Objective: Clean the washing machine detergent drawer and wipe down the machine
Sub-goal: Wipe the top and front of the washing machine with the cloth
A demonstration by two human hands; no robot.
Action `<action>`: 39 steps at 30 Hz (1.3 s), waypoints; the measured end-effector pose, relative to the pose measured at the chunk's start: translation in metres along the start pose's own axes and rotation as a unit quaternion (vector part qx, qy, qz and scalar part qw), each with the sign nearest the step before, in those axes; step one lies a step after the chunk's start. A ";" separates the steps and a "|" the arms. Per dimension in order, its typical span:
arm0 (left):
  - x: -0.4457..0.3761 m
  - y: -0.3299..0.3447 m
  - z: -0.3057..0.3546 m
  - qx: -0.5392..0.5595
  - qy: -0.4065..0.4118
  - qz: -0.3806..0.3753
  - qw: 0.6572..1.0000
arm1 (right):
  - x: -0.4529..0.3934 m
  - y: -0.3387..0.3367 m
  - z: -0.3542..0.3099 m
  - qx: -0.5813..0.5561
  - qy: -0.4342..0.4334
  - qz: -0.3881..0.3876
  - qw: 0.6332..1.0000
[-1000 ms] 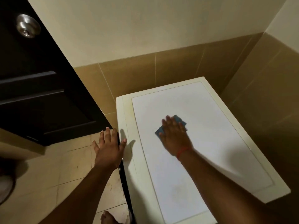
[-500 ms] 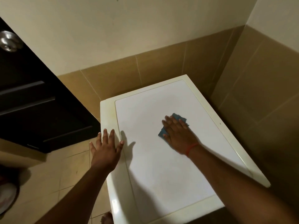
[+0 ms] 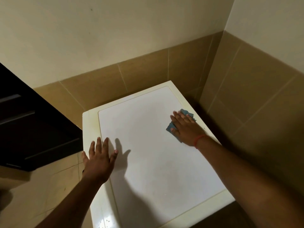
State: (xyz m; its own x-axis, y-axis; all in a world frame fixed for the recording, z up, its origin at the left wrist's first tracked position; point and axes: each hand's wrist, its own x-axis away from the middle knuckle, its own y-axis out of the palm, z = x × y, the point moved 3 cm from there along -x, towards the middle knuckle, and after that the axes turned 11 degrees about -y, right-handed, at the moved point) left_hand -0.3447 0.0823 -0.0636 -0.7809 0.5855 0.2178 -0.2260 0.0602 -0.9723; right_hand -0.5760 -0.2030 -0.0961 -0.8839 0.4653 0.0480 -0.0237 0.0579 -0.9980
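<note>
The white washing machine [image 3: 148,145] fills the middle of the view, seen from above, its flat top panel framed by a yellowed cream rim. My right hand [image 3: 185,129] lies flat with straight fingers on a blue cloth [image 3: 187,112], pressing it onto the top near the right rim. My left hand [image 3: 98,160] is spread flat, fingers apart, at the machine's left edge, resting on the rim. The detergent drawer is not visible from this angle.
Tan wall tiles [image 3: 148,76] rise close behind the machine and along its right side, forming a corner. A dark wooden door [image 3: 24,129] stands at the left. Beige floor tiles [image 3: 49,186] show at the lower left.
My right hand has slid the blue cloth from the middle of the top toward the right rim. The left hand stays at the left edge. The camera has swung right.
</note>
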 end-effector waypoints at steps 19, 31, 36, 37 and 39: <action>-0.024 -0.006 -0.033 0.027 -0.019 0.005 0.999 | -0.060 -0.003 -0.037 -0.025 0.123 0.032 0.992; -0.058 0.001 -0.098 0.054 -0.025 -0.031 0.998 | -0.090 0.010 -0.160 0.008 -0.015 0.020 1.000; -0.075 0.001 -0.125 0.042 -0.038 -0.038 0.998 | -0.107 0.005 -0.190 -0.001 0.092 0.037 0.995; -0.077 0.002 -0.131 0.043 -0.040 -0.040 0.997 | -0.111 0.007 -0.211 -0.004 0.064 0.027 0.998; -0.079 0.002 -0.144 0.045 -0.044 -0.045 0.997 | -0.115 0.013 -0.246 0.001 -0.066 0.021 0.998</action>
State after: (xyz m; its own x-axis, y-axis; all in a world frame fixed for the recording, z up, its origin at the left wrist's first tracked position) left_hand -0.1993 0.1524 -0.0953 -0.8025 0.5074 0.3138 -0.3453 0.0339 -0.9379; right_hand -0.3601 -0.0386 -0.1046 -0.9377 0.3474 0.0009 0.0135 0.0391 -0.9991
